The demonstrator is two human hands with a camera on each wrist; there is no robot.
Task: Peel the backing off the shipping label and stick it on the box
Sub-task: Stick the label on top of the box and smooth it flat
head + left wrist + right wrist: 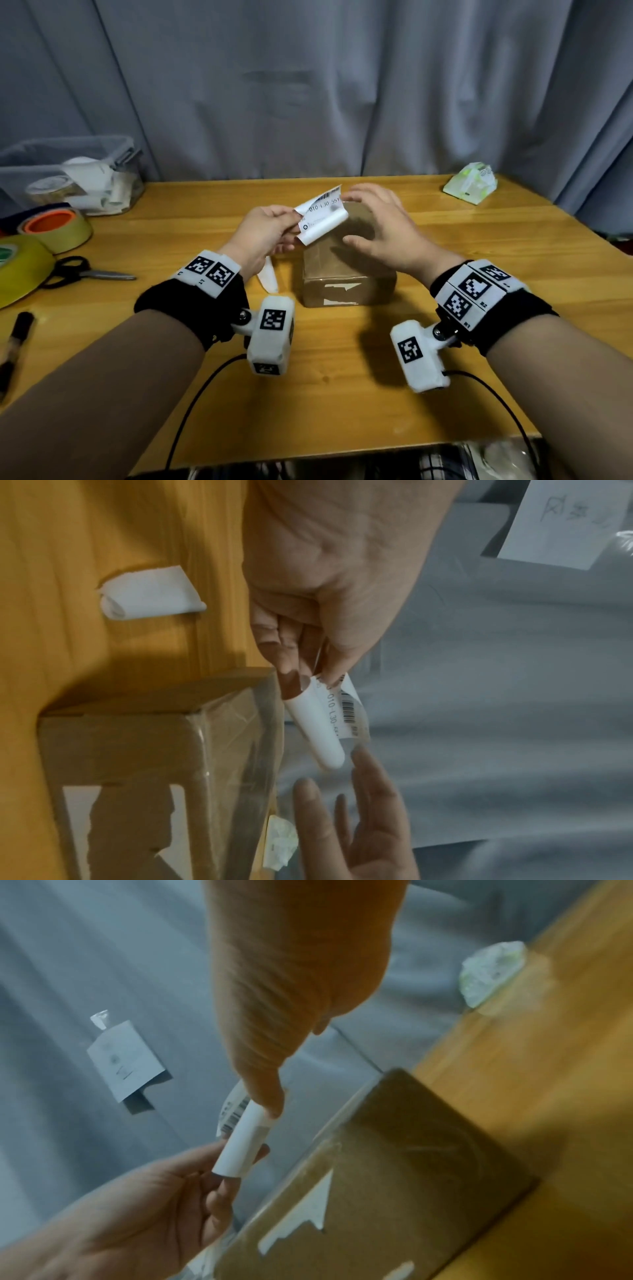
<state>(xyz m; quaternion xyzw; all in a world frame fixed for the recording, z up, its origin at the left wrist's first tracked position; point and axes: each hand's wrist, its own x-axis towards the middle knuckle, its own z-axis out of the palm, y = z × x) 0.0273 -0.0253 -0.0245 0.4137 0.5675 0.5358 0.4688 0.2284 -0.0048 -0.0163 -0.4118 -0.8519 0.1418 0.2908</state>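
Observation:
The white shipping label (320,219) with barcode print hangs curled in the air over the far end of the brown cardboard box (342,274). My left hand (294,221) pinches its left edge between thumb and fingers. My right hand (356,219) hovers over the box with fingers spread and fairly straight; a fingertip touches the label's right end. In the left wrist view the label (325,723) curls into a roll beside the box (137,750). A curled white strip of backing (269,279) lies on the table left of the box. Torn white paper remnants show on the box's near side.
Tape rolls (58,226) sit at the left edge of the wooden table (342,394), with black scissors (85,272) and a marker (17,339) nearby. A clear bin (68,178) stands at the back left, a tissue packet (471,183) at the back right. Grey curtain behind.

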